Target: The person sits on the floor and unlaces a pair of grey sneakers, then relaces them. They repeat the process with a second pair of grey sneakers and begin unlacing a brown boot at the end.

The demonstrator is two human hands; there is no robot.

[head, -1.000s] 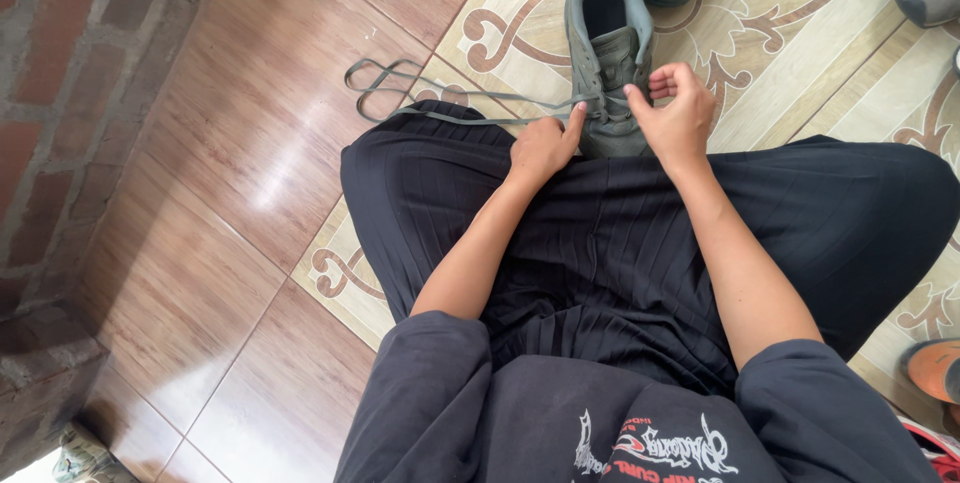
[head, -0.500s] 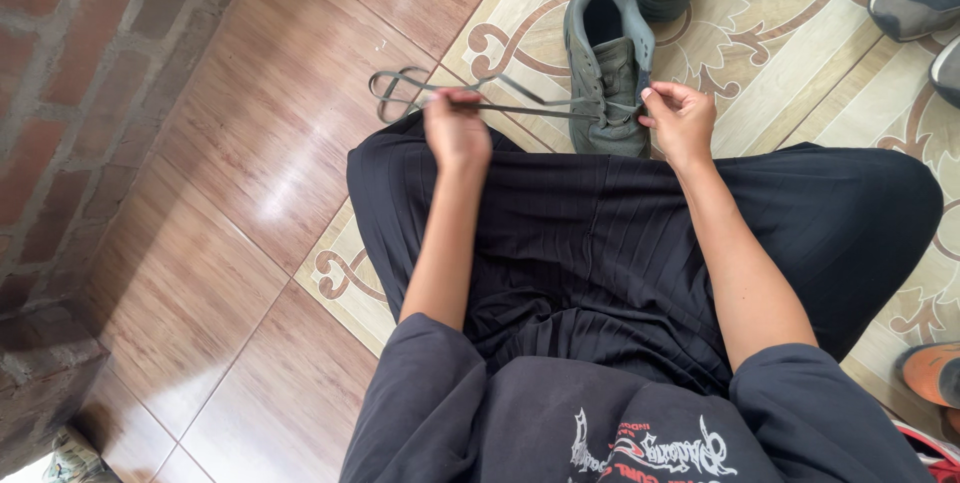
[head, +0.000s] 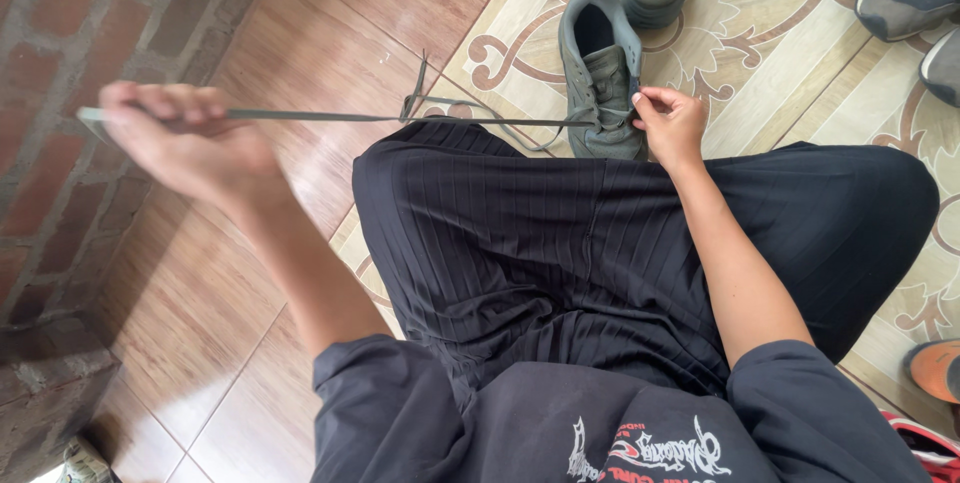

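Pulling a grey shoelace [head: 320, 117] taut across the floor, from a brick wall [head: 60, 33] at the left to a grey shoe [head: 603, 73] at the right.

Left hand [head: 180, 143], blurred, has its fingers closed around the lace's free end, out over the wood-look tiles [head: 300, 53] just beside the wall; open floor lies between the wall and the black-clad lap [head: 600, 243]. From there the lace runs as a nearly level line, its long axis left to right, with a slack loop near its middle. Right hand [head: 668, 123] pinches the lace at the shoe's eyelets, thumb and fingers closed. That shoe stands on the patterned tile [head: 780, 93] at the lap's far edge, toe toward the person, heel away. More shoes [head: 905, 3] crowd the floor's far right.
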